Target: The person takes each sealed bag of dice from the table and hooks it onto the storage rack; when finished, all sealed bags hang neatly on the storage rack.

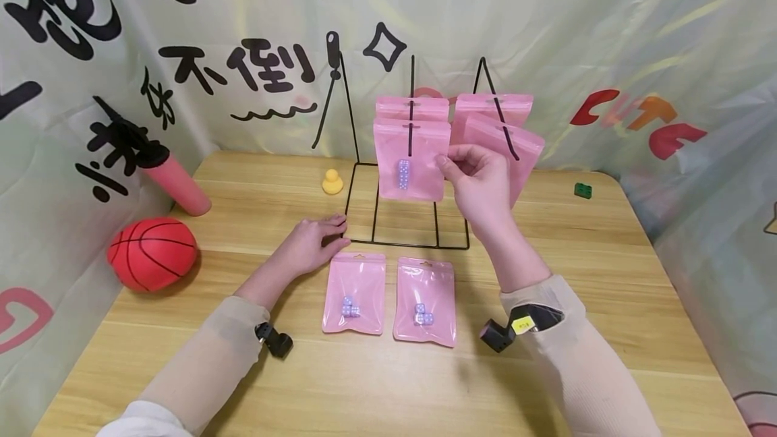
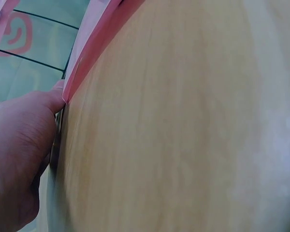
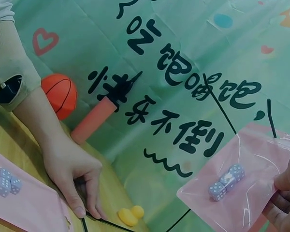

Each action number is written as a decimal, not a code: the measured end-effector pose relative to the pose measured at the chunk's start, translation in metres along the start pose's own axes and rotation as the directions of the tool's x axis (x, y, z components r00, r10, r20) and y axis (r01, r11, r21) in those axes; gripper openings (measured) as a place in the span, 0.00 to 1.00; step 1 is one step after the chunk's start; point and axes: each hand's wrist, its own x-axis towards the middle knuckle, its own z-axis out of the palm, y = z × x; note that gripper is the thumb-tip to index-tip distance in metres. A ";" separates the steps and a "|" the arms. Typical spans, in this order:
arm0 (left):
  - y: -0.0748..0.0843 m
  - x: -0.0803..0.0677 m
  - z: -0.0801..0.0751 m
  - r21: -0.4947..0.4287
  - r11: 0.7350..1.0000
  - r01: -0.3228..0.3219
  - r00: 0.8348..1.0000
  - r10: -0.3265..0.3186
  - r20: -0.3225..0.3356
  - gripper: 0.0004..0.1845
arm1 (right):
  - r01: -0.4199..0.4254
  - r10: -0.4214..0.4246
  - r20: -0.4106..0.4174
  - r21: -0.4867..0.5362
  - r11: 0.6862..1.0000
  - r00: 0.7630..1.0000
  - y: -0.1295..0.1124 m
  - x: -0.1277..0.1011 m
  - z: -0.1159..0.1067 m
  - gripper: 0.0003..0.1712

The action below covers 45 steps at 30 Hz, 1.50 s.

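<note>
My right hand (image 1: 479,181) pinches the right edge of a pink zip bag (image 1: 419,181) between thumb and fingers. A column of pale purple dice (image 3: 226,182) shows through its front. The bag hangs on the middle hook (image 1: 411,143) of a black wire rack (image 1: 407,244), the hook's tip sticking out in front. Behind it is another pink bag (image 1: 391,108). Two more bags (image 1: 527,143) overlap on the right hook. At the rack's front left corner, my left hand (image 1: 309,245) holds the base wire with thumb and fingers.
Two pink bags with dice, one left (image 1: 355,278) and one right (image 1: 434,282), lie before the rack. A yellow duck (image 1: 332,182) sits beside it. Farther left are a red ball (image 1: 152,253) and a pink cylinder (image 1: 182,186); a green block (image 1: 583,190) lies far right.
</note>
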 end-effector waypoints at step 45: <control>0.000 -0.001 -0.001 -0.012 1.000 0.004 1.000 -0.004 -0.002 0.24 | 0.330 -0.054 0.520 -0.453 0.828 0.852 0.094 -0.035 -0.075 0.29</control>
